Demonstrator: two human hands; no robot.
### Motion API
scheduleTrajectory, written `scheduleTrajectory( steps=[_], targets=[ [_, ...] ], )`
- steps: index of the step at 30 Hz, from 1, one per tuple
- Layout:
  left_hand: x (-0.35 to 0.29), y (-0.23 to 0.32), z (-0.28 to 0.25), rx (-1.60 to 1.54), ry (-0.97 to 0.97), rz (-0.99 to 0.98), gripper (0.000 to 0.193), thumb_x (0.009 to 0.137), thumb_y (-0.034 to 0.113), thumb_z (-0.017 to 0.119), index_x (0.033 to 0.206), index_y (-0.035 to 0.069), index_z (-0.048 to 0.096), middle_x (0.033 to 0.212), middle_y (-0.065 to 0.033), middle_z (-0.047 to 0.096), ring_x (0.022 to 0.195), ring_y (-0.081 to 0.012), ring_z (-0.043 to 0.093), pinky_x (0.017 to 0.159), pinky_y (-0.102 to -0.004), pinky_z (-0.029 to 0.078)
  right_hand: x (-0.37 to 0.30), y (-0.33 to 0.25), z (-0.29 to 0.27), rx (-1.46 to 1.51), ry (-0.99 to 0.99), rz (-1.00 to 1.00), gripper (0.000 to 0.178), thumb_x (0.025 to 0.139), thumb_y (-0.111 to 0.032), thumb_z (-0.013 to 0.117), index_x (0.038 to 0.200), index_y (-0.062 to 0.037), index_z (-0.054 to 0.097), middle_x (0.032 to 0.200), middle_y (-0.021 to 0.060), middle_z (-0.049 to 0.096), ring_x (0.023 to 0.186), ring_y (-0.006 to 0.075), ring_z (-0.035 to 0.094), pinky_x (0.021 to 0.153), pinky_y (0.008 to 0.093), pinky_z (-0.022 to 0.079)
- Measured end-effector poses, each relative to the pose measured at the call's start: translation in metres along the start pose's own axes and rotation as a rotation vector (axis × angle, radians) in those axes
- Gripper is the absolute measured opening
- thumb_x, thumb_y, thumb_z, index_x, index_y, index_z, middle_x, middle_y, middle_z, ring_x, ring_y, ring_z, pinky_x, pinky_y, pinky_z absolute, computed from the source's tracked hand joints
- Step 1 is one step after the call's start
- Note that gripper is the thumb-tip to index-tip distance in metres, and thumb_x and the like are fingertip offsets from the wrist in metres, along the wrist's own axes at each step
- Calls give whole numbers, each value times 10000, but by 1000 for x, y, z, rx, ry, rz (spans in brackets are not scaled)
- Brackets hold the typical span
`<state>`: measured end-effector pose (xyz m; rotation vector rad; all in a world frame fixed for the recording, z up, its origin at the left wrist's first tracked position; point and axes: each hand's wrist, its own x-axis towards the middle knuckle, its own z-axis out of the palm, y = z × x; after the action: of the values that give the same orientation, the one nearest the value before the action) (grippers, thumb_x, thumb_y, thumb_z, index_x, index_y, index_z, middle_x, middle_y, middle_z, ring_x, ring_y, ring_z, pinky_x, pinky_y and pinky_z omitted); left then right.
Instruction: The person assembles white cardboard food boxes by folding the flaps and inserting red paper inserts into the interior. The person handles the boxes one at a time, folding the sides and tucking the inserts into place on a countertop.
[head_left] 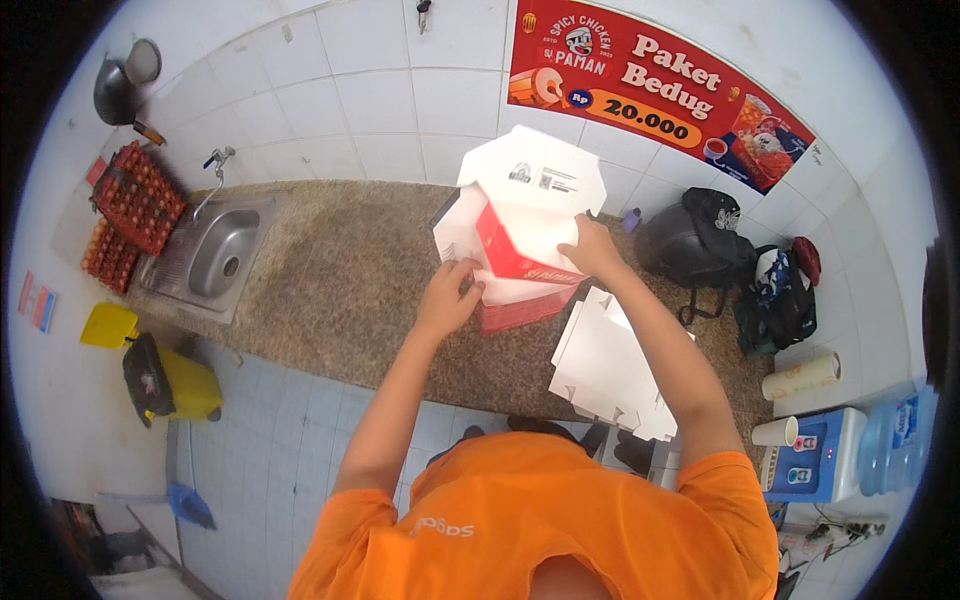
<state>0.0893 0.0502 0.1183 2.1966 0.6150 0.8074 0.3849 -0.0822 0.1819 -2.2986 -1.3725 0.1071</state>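
Note:
A partly folded red and white cardboard food box (pixel 520 262) stands on a stack of flattened red and white boxes (pixel 525 311) on the counter. Its white lid (pixel 533 172) is raised at the back. At its right side, my right hand (pixel 592 248) grips the box wall, thumb inside and fingers outside. On the near left, my left hand (pixel 449 296) rests against the stack's edge, thumb and fingers apart and slightly curled. Several flat white cardboard blanks (pixel 612 368) lie right of the stack, partly under my right forearm.
A steel sink (pixel 222 258) is set into the counter's left end, with egg trays (pixel 140 195) beside it. Black bags (pixel 697 238) sit at the right, near a paper roll (pixel 802 376) and a water dispenser (pixel 815 455). A yellow bin (pixel 190 385) stands on the floor.

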Motion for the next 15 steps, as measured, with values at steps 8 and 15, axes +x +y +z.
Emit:
scheduleTrajectory(
  steps=[8, 15],
  targets=[
    [5, 5, -4, 20, -100, -112, 483, 826, 250, 771, 1269, 118, 629, 1084, -173, 708, 1049, -350, 722, 863, -450, 582, 5, -1, 7, -151, -156, 44, 351, 871, -93, 694, 1191, 31, 620, 1104, 351, 706, 1085, 521, 684, 957, 575, 547],
    [-16, 20, 19, -175, 145, 131, 492, 909, -9, 606, 1388, 83, 664, 1298, -271, 685, 1184, -415, 692, 1016, -435, 562, -4, -17, 14, -142, -41, 109, 247, 881, -7, 593, 1115, 47, 648, 1073, 351, 727, 1066, 529, 710, 950, 590, 567]
  ],
)
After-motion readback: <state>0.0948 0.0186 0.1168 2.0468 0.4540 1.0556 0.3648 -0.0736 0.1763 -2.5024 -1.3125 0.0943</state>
